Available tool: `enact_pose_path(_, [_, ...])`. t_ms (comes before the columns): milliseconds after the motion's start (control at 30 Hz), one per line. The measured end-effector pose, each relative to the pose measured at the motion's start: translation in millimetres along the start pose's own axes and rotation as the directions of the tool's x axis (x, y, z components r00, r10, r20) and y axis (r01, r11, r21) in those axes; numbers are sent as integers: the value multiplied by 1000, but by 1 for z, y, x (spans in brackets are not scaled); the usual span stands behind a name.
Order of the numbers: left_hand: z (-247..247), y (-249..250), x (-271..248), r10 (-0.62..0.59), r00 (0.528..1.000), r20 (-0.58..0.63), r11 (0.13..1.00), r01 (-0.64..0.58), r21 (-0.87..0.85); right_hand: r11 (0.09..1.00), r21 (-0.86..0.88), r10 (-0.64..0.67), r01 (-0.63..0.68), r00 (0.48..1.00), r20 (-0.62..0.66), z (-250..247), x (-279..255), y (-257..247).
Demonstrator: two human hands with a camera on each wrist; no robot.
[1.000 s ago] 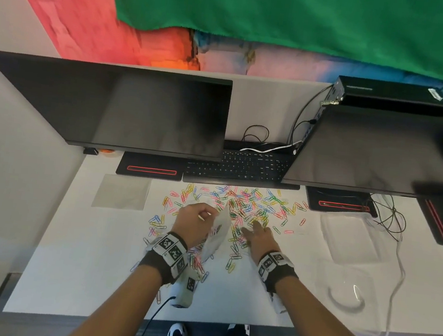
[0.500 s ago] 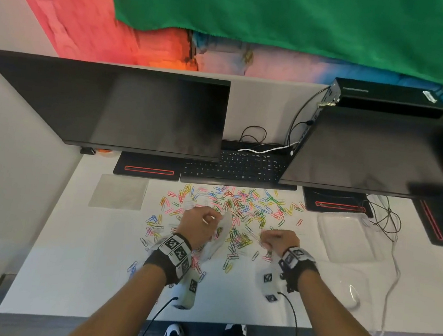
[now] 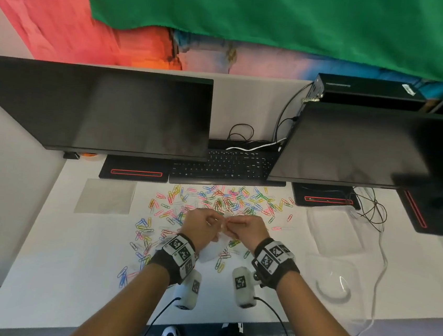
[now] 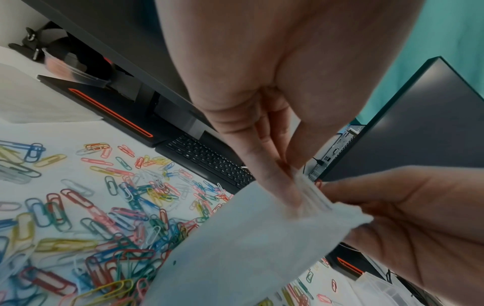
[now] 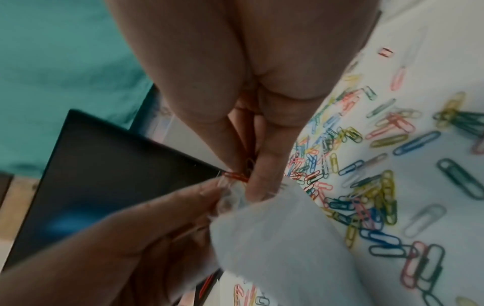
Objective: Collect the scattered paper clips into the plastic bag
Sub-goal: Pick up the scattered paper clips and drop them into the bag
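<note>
Legibly, almost nothing is written anywhere: the wristbands carry only black-and-white square marker codes, the keyboard [image 3: 223, 165] legends are too small to read, and the white sticker on the black computer box [image 3: 370, 92] is blurred. From the left, a flat clear sheet [image 3: 106, 196] lies on the white desk [image 3: 55, 259] below the left monitor [image 3: 98, 108]. Next come the paper clips [image 3: 222, 199], thin wire loops in red, pink, yellow, green, blue and white, strewn in a broad band in front of the keyboard and trailing down towards the left wrist. Above them, at mid-desk, the left hand [image 3: 200, 224] pinches the top edge of the plastic bag [image 3: 213, 250] between thumb and pressed-together fingers [image 4: 272, 182]. The bag is small, milky and translucent, with a ribbed closure strip along its mouth, and hangs down from both hands over the clips. The right hand [image 3: 247, 228] meets it at the same mouth, fingertips [image 5: 259, 186] pinching the rim, with a red clip [image 5: 235, 177] caught at the thumb. Farther right, beneath the right monitor [image 3: 354, 143], lie more clear plastic bags [image 3: 334, 231].
</note>
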State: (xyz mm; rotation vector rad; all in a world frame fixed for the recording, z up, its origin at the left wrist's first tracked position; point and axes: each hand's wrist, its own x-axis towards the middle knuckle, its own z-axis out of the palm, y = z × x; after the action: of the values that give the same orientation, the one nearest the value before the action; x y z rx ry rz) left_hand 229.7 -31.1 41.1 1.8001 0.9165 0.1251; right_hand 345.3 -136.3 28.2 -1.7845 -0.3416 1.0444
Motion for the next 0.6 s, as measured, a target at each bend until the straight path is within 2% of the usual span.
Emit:
enact_pose_path(100, [-1, 3, 2, 30, 1000, 1, 999, -30, 19, 994, -103, -33, 26, 997, -71, 6, 0, -5])
enact_pose_path(167, [-1, 4, 4, 47, 999, 5, 998, -47, 37, 945, -305, -154, 116, 983, -103, 7, 4, -5])
enact_pose_path(233, [-1, 6, 5, 45, 999, 0, 998, -45, 39, 828, -515, -277, 223, 961, -29, 5, 6, -6])
enact_pose_path(300, [-2, 8, 7, 44, 999, -12, 999, -44, 18, 761, -578, -298, 294, 950, 91, 2, 5, -10])
enact_pose_path(367, [-3, 11, 9, 51, 998, -30, 999, -51, 5, 753, -569, -292, 330, 943, 160, -3, 3, -17])
enact_pose_path(433, [-4, 14, 11, 54, 998, -45, 999, -54, -3, 848, -432, -272, 307, 952, 143, -16, 6, -21])
enact_pose_path(533, [-7, 17, 15, 21, 997, -74, 998, -26, -55, 953, -165, -255, 255, 967, 24, -49, 21, -24])
enact_pose_path(567, [-9, 18, 16, 14, 996, -87, 998, -20, -68, 959, -159, -242, 234, 970, -34, -65, 32, -22])
enact_pose_path(600, [-10, 18, 18, 7, 995, -98, 997, -14, -71, 953, -232, -224, 196, 969, -104, -80, 45, -17])
